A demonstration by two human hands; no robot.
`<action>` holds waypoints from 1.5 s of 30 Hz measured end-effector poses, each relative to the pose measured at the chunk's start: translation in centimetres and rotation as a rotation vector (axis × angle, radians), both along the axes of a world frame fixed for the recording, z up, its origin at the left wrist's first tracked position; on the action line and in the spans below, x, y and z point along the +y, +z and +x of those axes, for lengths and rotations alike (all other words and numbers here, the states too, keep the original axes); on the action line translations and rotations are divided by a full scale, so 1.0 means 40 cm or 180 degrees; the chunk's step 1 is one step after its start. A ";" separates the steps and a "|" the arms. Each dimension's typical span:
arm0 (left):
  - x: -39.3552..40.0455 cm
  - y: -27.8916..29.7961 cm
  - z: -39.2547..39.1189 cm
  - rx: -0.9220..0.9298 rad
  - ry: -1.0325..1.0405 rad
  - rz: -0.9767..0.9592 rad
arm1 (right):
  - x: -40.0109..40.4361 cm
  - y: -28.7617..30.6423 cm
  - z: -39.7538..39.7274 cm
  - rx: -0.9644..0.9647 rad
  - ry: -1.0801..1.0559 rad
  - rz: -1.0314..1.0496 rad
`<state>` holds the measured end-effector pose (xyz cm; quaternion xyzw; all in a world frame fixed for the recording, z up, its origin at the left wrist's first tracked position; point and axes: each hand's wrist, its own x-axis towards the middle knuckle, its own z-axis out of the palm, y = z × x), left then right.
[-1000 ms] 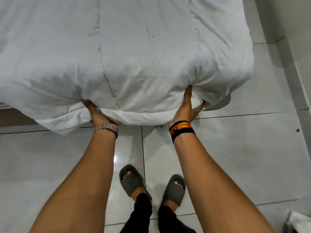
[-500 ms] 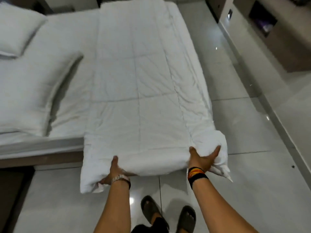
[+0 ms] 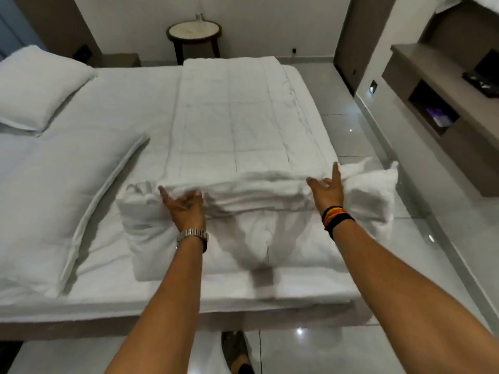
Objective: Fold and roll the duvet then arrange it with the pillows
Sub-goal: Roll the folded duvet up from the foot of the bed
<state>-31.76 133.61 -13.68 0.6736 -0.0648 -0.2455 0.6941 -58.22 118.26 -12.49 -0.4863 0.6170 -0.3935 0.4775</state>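
The white quilted duvet (image 3: 243,125) lies as a long folded strip along the right side of the bed (image 3: 129,103). Its near end (image 3: 259,238) is turned back over the strip into a thick, blurred fold. My left hand (image 3: 186,209), with a metal watch, is at the fold's left part, fingers apart and slightly curled. My right hand (image 3: 328,191), with dark wristbands, is at the fold's right part with its fingers spread. One white pillow (image 3: 37,87) lies at the far left. A second pillow (image 3: 54,201) lies at the near left, beside the duvet.
A round side table (image 3: 194,32) stands against the far wall beyond the bed. A brown shelf unit (image 3: 432,112) runs along the right, with a strip of glossy tiled floor (image 3: 348,103) between it and the bed. My slippered foot (image 3: 235,349) is at the bed's near edge.
The duvet's near end hung over the bed edge in both hands; it has been lifted and flipped forward onto the strip. My fingers have spread apart. The view has risen.
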 end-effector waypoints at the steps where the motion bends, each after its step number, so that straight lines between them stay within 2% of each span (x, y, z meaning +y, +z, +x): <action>1: -0.044 -0.013 0.047 -0.0103 -0.0207 0.0103 | -0.044 -0.005 0.018 -0.0004 0.0163 -0.0018; 4: -0.083 -0.075 0.123 -0.0239 -0.0410 0.0940 | -0.059 -0.059 0.017 0.0250 0.0148 -0.0255; 7: -0.024 -0.174 0.087 -0.0417 -0.0338 0.2358 | 0.051 -0.194 -0.043 0.1224 -0.0325 -0.0451; 8: -0.001 -0.206 0.055 -0.0330 -0.0212 0.2684 | 0.094 -0.239 -0.066 0.1458 -0.0553 -0.0294; 10: 0.037 -0.257 -0.018 0.0227 0.0069 0.2920 | 0.168 -0.305 -0.101 0.1430 -0.0823 0.0456; 13: 0.040 -0.283 -0.092 0.1147 0.0316 0.2554 | 0.188 -0.367 -0.113 0.1122 -0.0685 0.0972; 15: 0.011 -0.281 -0.102 0.1370 0.0468 0.2168 | 0.143 -0.383 -0.098 0.0940 -0.0594 0.1089; 18: -0.013 -0.288 -0.086 0.1541 0.0865 0.2028 | 0.060 -0.400 -0.068 0.0636 -0.0714 0.1232; 23: -0.026 -0.354 -0.056 0.1441 0.1327 0.2040 | 0.002 -0.465 -0.059 0.0704 -0.0918 0.1076; 26: -0.009 -0.395 -0.049 0.1161 0.1313 0.1655 | -0.016 -0.488 -0.082 0.0478 -0.0961 0.0914; 29: 0.013 -0.411 -0.031 0.1079 0.1364 0.1428 | -0.034 -0.474 -0.091 0.0281 -0.1001 0.1029; 32: 0.034 -0.374 -0.041 0.0952 0.1329 0.1248 | -0.017 -0.454 -0.110 0.0135 -0.0874 0.0863; 37: 0.132 -0.280 -0.093 0.0888 0.1434 0.1119 | 0.096 -0.389 -0.162 0.0116 -0.0587 0.0692; 45: 0.504 -0.147 -0.187 0.1217 0.1290 0.0826 | 0.499 -0.262 -0.265 0.0049 -0.0561 0.0585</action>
